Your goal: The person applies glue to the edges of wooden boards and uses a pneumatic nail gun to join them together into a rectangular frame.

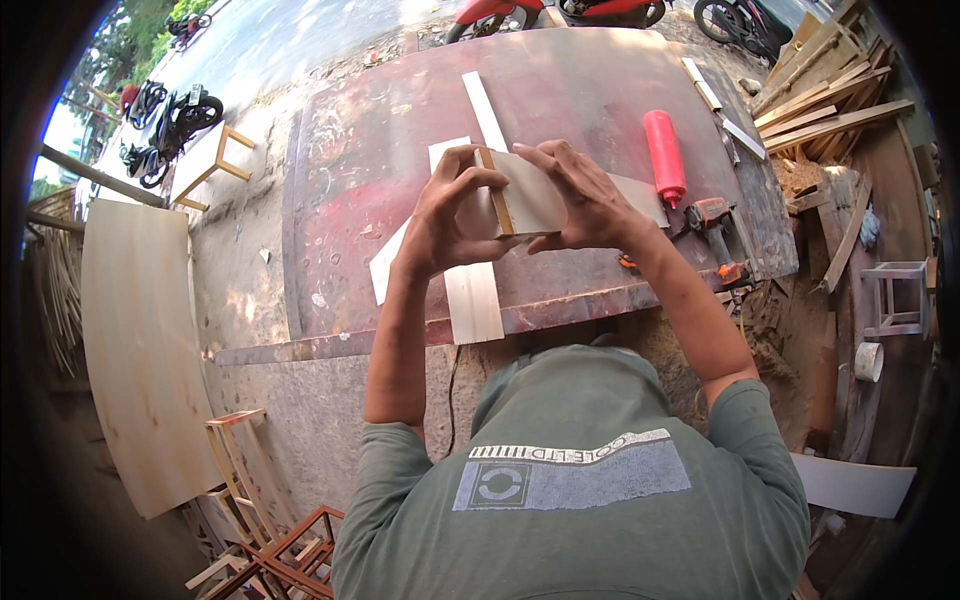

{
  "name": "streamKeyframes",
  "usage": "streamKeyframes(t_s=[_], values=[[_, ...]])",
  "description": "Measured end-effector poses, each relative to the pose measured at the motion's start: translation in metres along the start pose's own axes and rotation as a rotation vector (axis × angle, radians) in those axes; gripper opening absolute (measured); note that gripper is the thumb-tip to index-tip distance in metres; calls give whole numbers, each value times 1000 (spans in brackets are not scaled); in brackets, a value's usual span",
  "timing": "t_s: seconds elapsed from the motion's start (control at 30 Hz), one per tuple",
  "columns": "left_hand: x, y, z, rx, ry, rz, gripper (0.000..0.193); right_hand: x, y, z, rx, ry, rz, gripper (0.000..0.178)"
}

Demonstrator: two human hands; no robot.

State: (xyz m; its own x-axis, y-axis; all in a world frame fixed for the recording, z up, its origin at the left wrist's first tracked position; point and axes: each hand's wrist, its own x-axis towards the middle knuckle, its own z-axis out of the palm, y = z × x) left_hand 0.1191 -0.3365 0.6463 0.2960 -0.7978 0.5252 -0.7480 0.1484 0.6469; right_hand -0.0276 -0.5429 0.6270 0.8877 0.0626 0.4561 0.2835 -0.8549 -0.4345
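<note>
Both my hands are raised over the reddish-brown worktable (380,120), gripping a small pale wooden piece (537,197) with a browner strip along one edge. My left hand (447,208) curls its fingers and thumb around the left side. My right hand (588,200) clasps the opposite side, thumb underneath and fingers over the top. Below them, flat pale boards lie crosswise on the table; one plank (473,303) reaches its near edge and a narrow strip (484,112) points away. The hands cover the middle of these boards.
A red squeeze bottle (663,150) and a cordless power tool (712,222) lie right of my hands. Scrap wood (825,105) is heaped at the far right. A large plywood sheet (140,350) and wooden frames (290,555) stand left. Motorbikes (185,120) are parked beyond.
</note>
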Motion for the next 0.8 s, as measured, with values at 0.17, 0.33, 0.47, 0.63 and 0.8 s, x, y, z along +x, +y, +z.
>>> streamKeyframes(t_s=[0.17,0.33,0.47,0.63,0.8], values=[[-1,-9,10,-86,46,38,60,-3,-2,-3,21,-3,36,131],[1,-16,17,-197,88,-4,56,-18,6,-9,52,34,8,128],[0,-12,23,-233,114,-34,56,-85,57,-37,6,225,342,97],[4,-11,15,-245,78,-93,57,-261,161,-54,-532,-111,1231,94],[2,-7,8,-248,41,-105,55,-318,191,-42,-435,-183,1319,99]])
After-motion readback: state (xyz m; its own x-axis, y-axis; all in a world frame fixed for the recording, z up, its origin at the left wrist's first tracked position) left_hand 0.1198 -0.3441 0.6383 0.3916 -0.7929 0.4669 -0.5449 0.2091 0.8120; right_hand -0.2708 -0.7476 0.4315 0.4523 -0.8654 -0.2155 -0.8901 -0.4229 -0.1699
